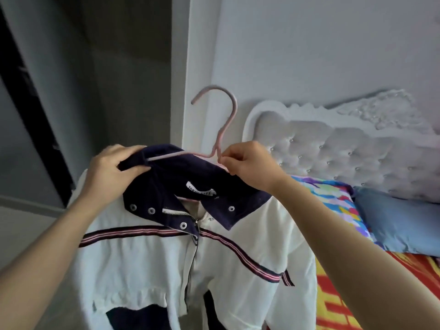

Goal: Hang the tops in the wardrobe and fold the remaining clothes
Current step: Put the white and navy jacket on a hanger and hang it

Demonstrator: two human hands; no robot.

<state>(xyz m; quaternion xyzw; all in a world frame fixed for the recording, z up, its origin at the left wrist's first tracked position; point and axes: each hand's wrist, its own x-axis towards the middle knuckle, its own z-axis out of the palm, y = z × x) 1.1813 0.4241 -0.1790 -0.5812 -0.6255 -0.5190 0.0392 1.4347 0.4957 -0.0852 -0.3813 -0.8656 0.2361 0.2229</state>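
White with a navy collar, the zip-up jacket (pixel 147 258) is held up in the air in front of the person, its shoulders draped over a pink hanger (pixel 234 104) whose hook stands free above the collar (pixel 190 172). The zip (pixel 195 253) is closed up the front, a red-and-navy striped band (pixel 133 231) runs across the chest, and metal snap studs (pixel 150 210) dot the collar's edges, with a white label (pixel 200 190) showing inside it.

The left hand (pixel 114 170) grips the collar's left end, fingers curled over the cloth where the hanger's arm passes under it. The right hand (pixel 247 167) pinches at the base of the hanger's neck, thumb and fingertips closed tight together there.

Behind the jacket rises a white upright panel (pixel 200 55), and to its left lies a dark, shadowed opening (pixel 107 67). To the right is a bed with a white tufted headboard (pixel 345 151), a blue pillow (pixel 400 225) against it, and a brightly patterned cover (pixel 357 294) in red, yellow and blue just beside the jacket's right sleeve.
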